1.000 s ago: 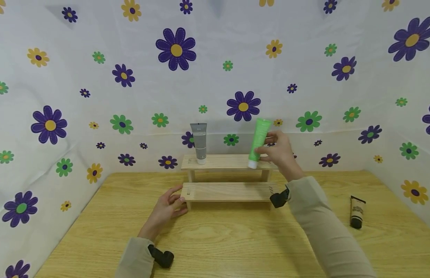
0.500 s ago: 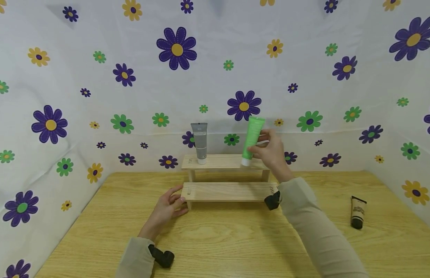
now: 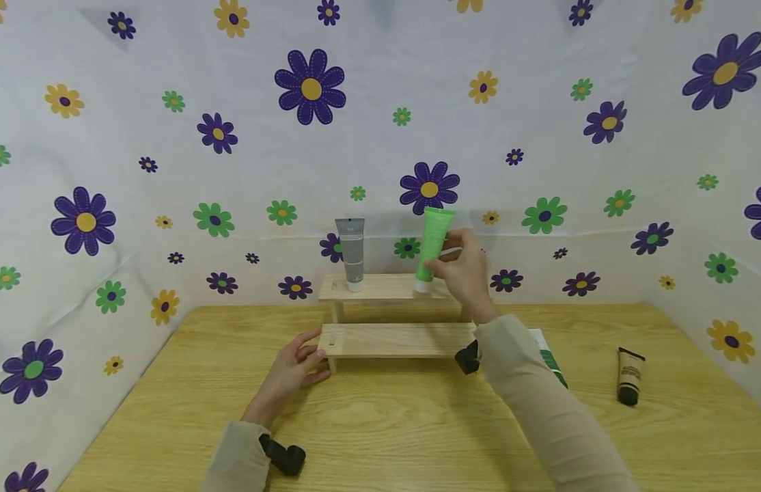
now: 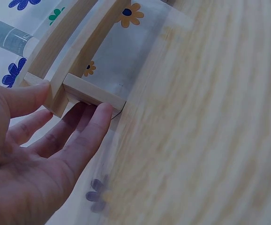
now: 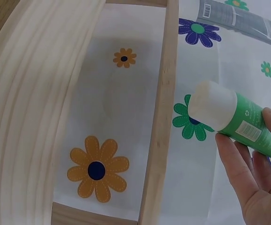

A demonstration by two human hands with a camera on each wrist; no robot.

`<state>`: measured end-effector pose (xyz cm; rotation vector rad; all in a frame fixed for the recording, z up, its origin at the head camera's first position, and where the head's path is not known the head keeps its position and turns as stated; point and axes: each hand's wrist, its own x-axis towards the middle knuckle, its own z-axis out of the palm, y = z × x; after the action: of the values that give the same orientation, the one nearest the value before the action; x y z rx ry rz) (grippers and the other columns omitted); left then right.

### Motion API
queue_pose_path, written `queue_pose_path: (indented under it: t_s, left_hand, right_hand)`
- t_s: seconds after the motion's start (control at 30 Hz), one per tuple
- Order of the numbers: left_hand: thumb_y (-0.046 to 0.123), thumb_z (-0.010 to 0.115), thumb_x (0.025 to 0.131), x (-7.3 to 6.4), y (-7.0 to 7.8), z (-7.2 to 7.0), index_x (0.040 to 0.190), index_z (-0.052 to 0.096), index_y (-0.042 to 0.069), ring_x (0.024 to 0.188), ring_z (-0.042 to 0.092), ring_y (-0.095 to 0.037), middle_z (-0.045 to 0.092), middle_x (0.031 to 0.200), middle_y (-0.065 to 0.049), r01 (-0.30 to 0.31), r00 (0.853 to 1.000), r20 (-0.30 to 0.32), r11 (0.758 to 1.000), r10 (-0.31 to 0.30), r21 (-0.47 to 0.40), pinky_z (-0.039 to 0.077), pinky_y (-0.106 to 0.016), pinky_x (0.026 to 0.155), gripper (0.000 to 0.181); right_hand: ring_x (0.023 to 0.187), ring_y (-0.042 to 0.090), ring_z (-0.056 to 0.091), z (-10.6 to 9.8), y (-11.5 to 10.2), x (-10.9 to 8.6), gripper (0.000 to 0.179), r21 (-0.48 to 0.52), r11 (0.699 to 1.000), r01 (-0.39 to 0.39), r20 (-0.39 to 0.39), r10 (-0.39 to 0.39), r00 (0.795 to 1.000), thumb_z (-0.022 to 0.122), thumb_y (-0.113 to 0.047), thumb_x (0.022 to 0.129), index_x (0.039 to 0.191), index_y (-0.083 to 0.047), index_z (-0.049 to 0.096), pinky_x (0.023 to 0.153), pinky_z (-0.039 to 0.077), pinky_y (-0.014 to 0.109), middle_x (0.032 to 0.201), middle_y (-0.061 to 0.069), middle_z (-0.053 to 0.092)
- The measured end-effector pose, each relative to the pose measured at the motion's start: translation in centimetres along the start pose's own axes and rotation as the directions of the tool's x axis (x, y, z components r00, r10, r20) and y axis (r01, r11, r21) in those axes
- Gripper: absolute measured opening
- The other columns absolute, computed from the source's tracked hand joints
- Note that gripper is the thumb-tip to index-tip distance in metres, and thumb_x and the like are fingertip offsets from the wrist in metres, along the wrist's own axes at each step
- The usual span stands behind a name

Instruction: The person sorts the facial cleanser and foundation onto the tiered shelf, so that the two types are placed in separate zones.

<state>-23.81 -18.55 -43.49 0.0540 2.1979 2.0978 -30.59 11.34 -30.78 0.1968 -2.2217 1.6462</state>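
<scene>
My right hand (image 3: 466,273) pinches a green tube (image 3: 434,242) between thumb and fingers, its white cap down and its flat end leaning right. In the head view that cap overlaps the upper board of a two-step wooden shelf (image 3: 399,338). A grey tube (image 3: 353,253) stands cap-down at the left of this board. At the shelf's left end, my left hand (image 3: 290,369) grips the lower step. The left wrist view has its thumb on the board's end and its fingers (image 4: 91,133) by the leg. Close up in the right wrist view is the white cap (image 5: 214,106).
A beige tube with a black cap (image 3: 630,376) lies on the wooden table (image 3: 380,437) at the right. Partly hidden behind the right sleeve is a white and green item (image 3: 548,359). A flower-patterned white cloth (image 3: 368,143) hangs behind and at both sides.
My right hand has moved left with the green tube, along the upper board. The white and green item has come into view beside the sleeve. The left hand stays at the shelf's end.
</scene>
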Motion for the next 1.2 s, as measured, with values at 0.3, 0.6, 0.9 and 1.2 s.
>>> queue_pose_path:
  t_s: [0.3,0.6,0.9,1.2]
  left_hand:
    - [-0.006,0.047,0.105,0.1,0.0,-0.1,0.155,0.036,0.0,0.118,0.06,-0.044,0.055,0.134,-0.031,-0.005,1.0,0.002,1.0,0.005,0.009,0.058,-0.047,0.092,0.051]
    - [-0.006,0.046,0.105,0.1,0.0,-0.1,0.155,0.035,0.0,0.119,0.059,-0.044,0.055,0.134,-0.031,-0.008,1.0,0.014,1.0,0.008,0.001,0.058,-0.047,0.092,0.051]
    - [-0.006,0.046,0.105,0.2,-0.1,0.0,0.155,0.036,0.0,0.118,0.06,-0.044,0.056,0.133,-0.031,-0.009,1.0,0.003,1.0,0.009,0.008,0.058,-0.046,0.091,0.051]
    - [-0.007,0.046,0.105,0.2,-0.1,-0.1,0.155,0.036,0.001,0.119,0.059,-0.044,0.055,0.133,-0.031,-0.011,1.0,0.004,1.0,0.011,0.003,0.059,-0.045,0.091,0.051]
  right_hand:
    - [0.097,0.038,0.064,1.5,0.4,0.1,0.049,-0.036,0.996,0.078,-0.029,-0.079,0.996,0.077,0.011,0.082,0.123,0.008,0.05,0.082,0.06,0.044,0.112,0.024,0.061]
    - [0.098,0.041,0.063,2.6,0.7,0.0,0.043,-0.032,0.987,0.157,-0.008,-0.158,0.987,0.075,0.015,0.082,0.117,0.01,0.051,0.086,0.058,0.047,0.113,0.026,0.06]
    - [0.098,0.041,0.064,3.2,0.8,-0.1,0.041,-0.049,0.983,0.176,-0.011,-0.177,0.984,0.075,0.015,0.082,0.115,0.01,0.052,0.086,0.058,0.047,0.111,0.026,0.062]
    - [0.099,0.039,0.063,3.9,1.2,-0.4,0.038,-0.071,0.97,0.231,-0.006,-0.232,0.973,0.076,0.015,0.082,0.112,0.009,0.053,0.087,0.058,0.046,0.11,0.026,0.062]
